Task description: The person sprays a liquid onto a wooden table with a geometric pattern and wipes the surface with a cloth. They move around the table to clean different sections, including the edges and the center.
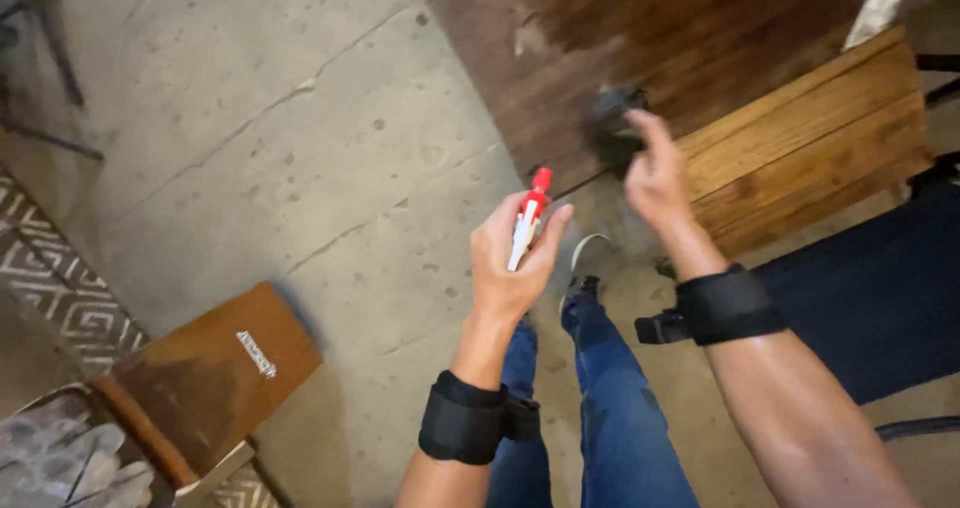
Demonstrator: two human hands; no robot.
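Marker (527,225) in left grip (515,258) (upright).

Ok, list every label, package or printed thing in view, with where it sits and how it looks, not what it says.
Label: small white slanted rectangle with dark print, on the brown wooden board lying on the concrete floor at lower left.
Tube: slim white container with a red cap and red markings, held upright in the left hand.
No screens or signs show. The right hand presses a dark rag to the stained wooden panel.
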